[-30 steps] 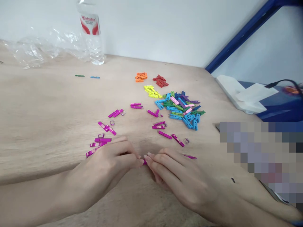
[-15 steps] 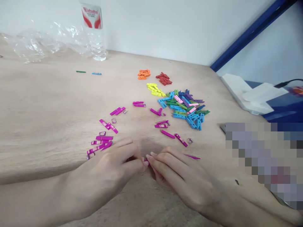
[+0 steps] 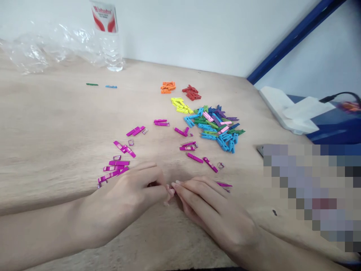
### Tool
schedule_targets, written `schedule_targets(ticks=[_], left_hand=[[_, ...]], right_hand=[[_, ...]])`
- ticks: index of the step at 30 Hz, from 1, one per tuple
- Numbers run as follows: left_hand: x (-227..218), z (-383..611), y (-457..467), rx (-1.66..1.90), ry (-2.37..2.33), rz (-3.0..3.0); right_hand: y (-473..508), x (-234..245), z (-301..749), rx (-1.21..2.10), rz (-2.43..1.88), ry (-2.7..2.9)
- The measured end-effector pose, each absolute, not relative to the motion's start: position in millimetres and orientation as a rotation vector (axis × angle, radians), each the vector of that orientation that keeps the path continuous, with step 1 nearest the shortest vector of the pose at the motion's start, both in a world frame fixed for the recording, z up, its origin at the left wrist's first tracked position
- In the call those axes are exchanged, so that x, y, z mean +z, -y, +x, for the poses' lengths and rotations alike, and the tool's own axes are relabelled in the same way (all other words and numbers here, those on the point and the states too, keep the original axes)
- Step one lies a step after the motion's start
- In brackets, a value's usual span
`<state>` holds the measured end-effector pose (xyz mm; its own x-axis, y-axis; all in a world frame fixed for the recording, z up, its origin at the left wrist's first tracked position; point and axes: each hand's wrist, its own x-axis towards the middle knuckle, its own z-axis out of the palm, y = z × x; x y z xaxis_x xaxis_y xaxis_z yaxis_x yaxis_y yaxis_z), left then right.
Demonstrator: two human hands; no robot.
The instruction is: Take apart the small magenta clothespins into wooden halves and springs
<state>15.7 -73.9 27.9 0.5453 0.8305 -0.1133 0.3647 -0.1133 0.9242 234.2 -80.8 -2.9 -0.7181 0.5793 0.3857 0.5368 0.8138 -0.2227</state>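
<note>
My left hand [image 3: 129,203] and my right hand [image 3: 208,209] rest on the wooden table [image 3: 56,116], fingertips meeting near the front middle. Both are pinched together on a small magenta clothespin part, almost fully hidden between the fingers. Loose magenta clip halves [image 3: 114,167] and tiny metal springs lie left of my left hand. More magenta pieces [image 3: 194,157] are scattered just beyond my right hand. Farther back sits a mixed pile of blue, green, pink and purple clothespins [image 3: 217,128].
Small sorted heaps of yellow [image 3: 180,105], orange [image 3: 167,87] and red [image 3: 191,93] clothespins lie behind the pile. A water bottle [image 3: 108,35] and crumpled clear plastic [image 3: 39,51] stand at the back left. White blocks [image 3: 293,111] and a blue frame are at the right.
The hands stay together at the same spot, fingertips shifting slightly. The magenta piece between them shows less now. The camera view has drifted a little.
</note>
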Motion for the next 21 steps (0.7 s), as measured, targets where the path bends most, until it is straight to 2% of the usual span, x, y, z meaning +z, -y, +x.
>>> schedule_targets(ticks=[12,21], left_hand=[[17,28,80,0.629,-0.931,2.166],[25,28,73,0.587,-1.084,2.140]], right_hand=[[82,2,237,0.199,-0.794,2.553],[79,18,239,0.344,-0.771,2.522]])
